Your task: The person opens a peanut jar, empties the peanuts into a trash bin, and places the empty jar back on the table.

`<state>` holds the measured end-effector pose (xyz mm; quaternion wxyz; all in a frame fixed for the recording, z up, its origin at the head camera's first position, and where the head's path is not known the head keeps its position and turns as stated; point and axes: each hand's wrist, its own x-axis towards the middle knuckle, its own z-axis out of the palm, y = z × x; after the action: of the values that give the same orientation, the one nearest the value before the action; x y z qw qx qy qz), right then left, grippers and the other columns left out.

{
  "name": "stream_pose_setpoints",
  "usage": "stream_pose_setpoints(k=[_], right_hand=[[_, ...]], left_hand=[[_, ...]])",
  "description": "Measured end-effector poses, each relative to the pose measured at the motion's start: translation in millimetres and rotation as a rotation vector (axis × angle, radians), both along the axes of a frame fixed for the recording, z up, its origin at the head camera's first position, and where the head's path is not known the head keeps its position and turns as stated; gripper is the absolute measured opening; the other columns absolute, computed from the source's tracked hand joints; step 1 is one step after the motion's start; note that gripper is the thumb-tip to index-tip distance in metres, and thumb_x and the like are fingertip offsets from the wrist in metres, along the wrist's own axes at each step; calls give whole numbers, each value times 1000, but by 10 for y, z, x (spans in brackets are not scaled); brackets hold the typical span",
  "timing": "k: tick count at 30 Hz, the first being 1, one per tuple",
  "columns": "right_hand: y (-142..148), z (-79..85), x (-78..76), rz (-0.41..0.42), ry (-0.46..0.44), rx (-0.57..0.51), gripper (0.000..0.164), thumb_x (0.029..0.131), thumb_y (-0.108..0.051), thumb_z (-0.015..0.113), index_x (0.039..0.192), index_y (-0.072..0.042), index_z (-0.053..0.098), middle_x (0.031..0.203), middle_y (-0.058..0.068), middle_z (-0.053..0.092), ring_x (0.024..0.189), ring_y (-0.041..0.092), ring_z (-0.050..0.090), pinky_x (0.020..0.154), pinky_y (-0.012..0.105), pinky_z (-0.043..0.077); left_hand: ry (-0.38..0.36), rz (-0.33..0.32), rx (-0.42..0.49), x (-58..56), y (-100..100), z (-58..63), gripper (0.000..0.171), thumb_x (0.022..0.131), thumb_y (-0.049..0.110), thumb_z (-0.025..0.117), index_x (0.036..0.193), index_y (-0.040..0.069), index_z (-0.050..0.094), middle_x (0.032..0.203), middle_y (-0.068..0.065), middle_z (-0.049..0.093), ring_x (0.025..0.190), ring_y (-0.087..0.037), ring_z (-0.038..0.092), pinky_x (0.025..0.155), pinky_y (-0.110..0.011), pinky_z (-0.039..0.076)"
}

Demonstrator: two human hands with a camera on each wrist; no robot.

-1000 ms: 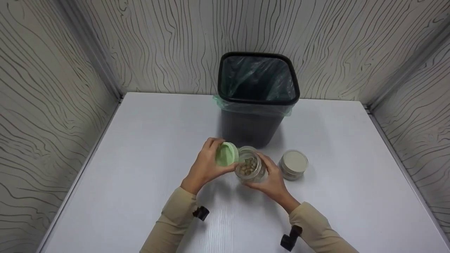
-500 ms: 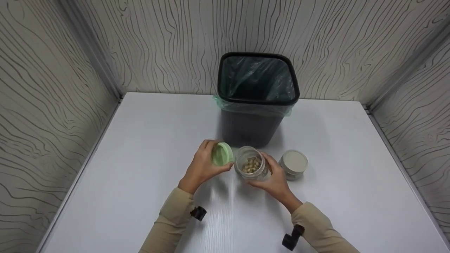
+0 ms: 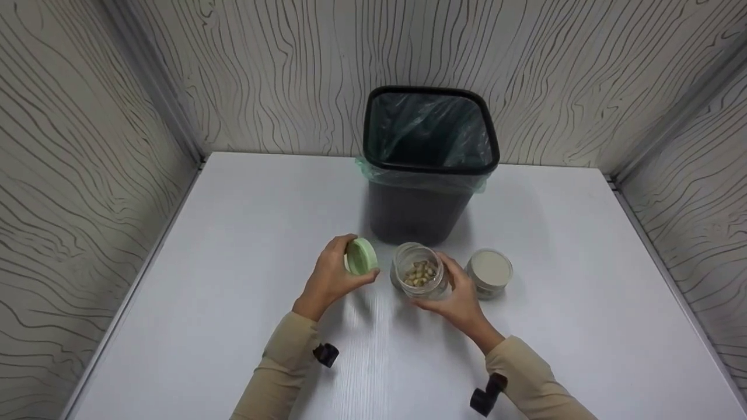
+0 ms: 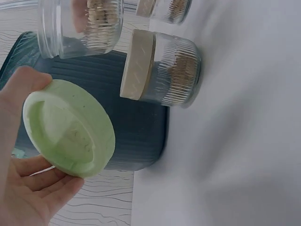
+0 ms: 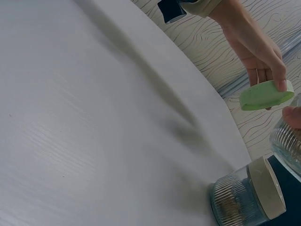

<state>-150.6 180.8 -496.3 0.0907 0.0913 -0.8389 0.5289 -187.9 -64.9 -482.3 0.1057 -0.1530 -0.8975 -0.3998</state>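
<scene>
A round light-green lid (image 3: 364,256) is held at its edge between the thumb and fingers of my left hand (image 3: 328,279); its recessed side shows in the left wrist view. To the right of it, my right hand (image 3: 460,298) grips an uncovered ribbed glass jar (image 3: 421,275), its mouth tipped toward the head camera. Small pale-brown, nut-like pieces lie inside. Lid and jar are apart. In the left wrist view, a jar with a cream lid (image 4: 162,68) stands on the table below the raised jar, which mostly hides it in the head view.
Another cream-lidded jar (image 3: 490,271) stands just right of my right hand. Behind the jars is a dark bin (image 3: 417,207) with a black rim and a thin greenish liner. Wood-grain patterned panels (image 3: 280,76) enclose the white table (image 3: 233,262) at the back and sides.
My left hand has drawn the green lid leftward, away from the jar's mouth, widening the gap. The right hand has shifted slightly right with the jar.
</scene>
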Motion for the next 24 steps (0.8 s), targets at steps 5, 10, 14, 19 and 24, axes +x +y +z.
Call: stream_pose_setpoints(k=[5, 10, 14, 19, 24], right_hand=[[22, 4, 9, 21, -10, -24, 89, 60, -9, 91, 137, 4, 47, 137, 21, 54, 130, 39, 49, 102, 4, 35], [37, 18, 15, 18, -19, -34, 91, 59, -9, 91, 137, 5, 46, 137, 22, 54, 131, 40, 48, 102, 3, 34], [50, 20, 10, 11, -32, -42, 92, 58, -9, 91, 137, 5, 46, 138, 21, 53, 132, 38, 47, 102, 2, 32], [64, 14, 9, 8, -28, -38, 91, 58, -9, 91, 136, 4, 47, 137, 21, 54, 131, 35, 48, 103, 1, 32], [75, 9, 12, 4, -31, -30, 90, 58, -9, 92, 136, 3, 48, 136, 19, 55, 130, 29, 50, 103, 2, 32]], left_hand=[[1, -12, 18, -18, -18, -36, 72, 74, 34, 80, 127, -4, 51, 117, -19, 62, 104, -29, 62, 87, -42, 57], [14, -12, 28, -34, -44, -69, 71, 73, 33, 80, 127, -4, 51, 117, -18, 61, 105, -28, 62, 88, -41, 57], [5, -1, 32, -41, -74, -77, 73, 73, 33, 81, 130, -2, 50, 120, -18, 58, 105, -26, 61, 89, -41, 57], [-21, 28, 22, -66, -104, -87, 74, 74, 34, 80, 132, -1, 50, 123, -18, 55, 106, -28, 60, 91, -42, 56], [-37, 49, 20, -87, -134, -104, 73, 74, 33, 80, 131, -1, 51, 125, -20, 55, 111, -31, 60, 94, -43, 55]])
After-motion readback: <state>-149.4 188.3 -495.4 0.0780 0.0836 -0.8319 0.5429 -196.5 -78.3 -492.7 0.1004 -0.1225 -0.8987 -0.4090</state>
